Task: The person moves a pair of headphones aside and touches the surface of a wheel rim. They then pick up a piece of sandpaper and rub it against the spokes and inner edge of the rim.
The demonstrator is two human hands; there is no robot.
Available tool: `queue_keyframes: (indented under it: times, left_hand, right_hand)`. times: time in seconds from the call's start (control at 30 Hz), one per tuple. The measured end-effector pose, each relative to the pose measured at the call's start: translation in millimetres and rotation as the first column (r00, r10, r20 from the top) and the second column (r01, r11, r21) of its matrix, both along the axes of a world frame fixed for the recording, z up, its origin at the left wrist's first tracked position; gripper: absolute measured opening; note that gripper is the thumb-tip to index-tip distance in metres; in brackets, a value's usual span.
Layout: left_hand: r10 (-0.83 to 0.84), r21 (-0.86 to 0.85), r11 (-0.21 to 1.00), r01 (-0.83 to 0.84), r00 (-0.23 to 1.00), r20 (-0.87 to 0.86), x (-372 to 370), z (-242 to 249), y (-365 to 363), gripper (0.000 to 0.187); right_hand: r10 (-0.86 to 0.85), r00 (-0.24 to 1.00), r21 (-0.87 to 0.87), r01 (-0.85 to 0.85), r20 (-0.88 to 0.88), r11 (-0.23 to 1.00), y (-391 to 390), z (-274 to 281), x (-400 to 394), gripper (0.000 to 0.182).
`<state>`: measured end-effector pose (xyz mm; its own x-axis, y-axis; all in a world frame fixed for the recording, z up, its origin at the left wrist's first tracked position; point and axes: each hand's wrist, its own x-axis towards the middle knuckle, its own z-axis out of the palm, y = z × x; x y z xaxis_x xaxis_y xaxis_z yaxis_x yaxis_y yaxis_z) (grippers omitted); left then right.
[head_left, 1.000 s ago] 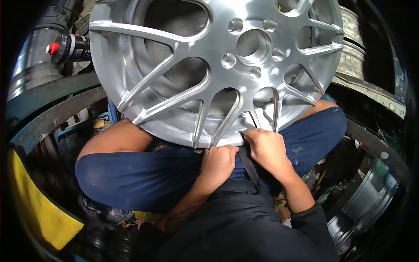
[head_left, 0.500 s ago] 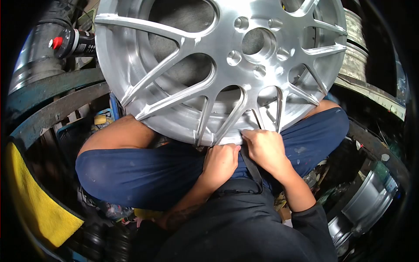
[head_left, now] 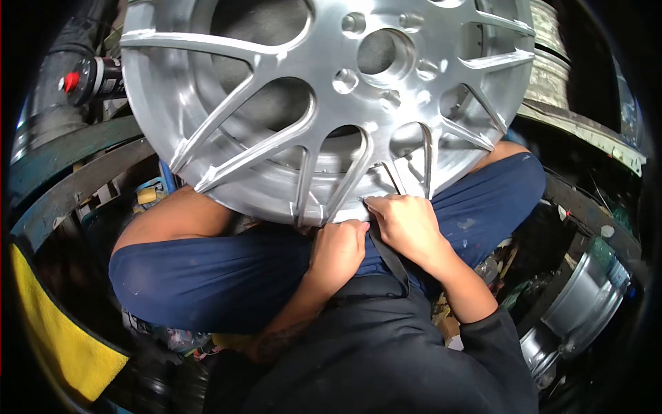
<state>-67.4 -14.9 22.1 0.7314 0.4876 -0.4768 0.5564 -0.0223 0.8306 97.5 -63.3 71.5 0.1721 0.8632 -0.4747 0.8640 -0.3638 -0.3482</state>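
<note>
A large silver alloy wheel (head_left: 324, 76) with split spokes, a centre bore and bolt holes lies in front of me, its near rim above my crossed legs. At the lower rim, my left hand (head_left: 338, 252) is closed with its knuckles up against the edge. Just right of it, my right hand (head_left: 405, 224) is closed at the rim near a spoke end, its fingers bent over something too small to make out. A black strap (head_left: 389, 259) runs down between the hands over my clothes. What the left fingers hold, if anything, is hidden.
A black bottle with a red cap (head_left: 103, 79) lies at the upper left beside metal bars (head_left: 76, 145). A yellow cloth (head_left: 65, 331) hangs at the lower left. Another silver wheel (head_left: 579, 303) stands at the lower right, and stacked rims (head_left: 548, 62) are at the upper right.
The wheel and its surroundings have shifted left and slightly up in view. Both hands have shifted left with the wheel, still closed at its lower rim.
</note>
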Motion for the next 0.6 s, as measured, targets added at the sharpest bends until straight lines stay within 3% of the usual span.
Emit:
queue_keyframes:
  times: [0.13, 0.27, 0.37, 0.47, 0.6]
  left_hand:
    - [0.030, -0.016, 0.999, -0.030, 1.000, 0.005, -1.5, 2.0, 1.0, 0.031]
    - [-0.014, -0.006, 1.000, 0.014, 0.999, -0.036, 0.9, 1.9, 1.2, 0.031]
    - [-0.016, -0.004, 1.000, 0.016, 0.999, -0.051, 0.3, 2.8, 1.3, 0.031]
    - [-0.047, 0.011, 0.999, 0.048, 0.996, -0.072, 0.7, 2.7, 0.4, 0.032]
    - [-0.028, 0.007, 1.000, 0.028, 0.997, -0.067, 0.1, 5.5, 1.9, 0.032]
  right_hand:
    - [-0.018, 0.993, -0.121, 0.032, 0.116, 0.992, -2.8, 7.8, 5.6, 0.008]
    - [-0.013, 1.000, -0.030, 0.013, -0.004, 0.999, 0.0, 3.4, 3.5, 0.009]
    - [-0.039, 0.997, -0.101, 0.047, 0.071, 0.994, -3.2, 7.0, 8.0, 0.010]
    - [-0.020, 0.999, -0.052, 0.017, -0.043, 0.998, 2.5, 1.1, -0.9, 0.010]
    - [-0.004, 0.998, -0.205, 0.015, 0.055, 0.979, 0.0, 7.3, 10.0, 0.012]
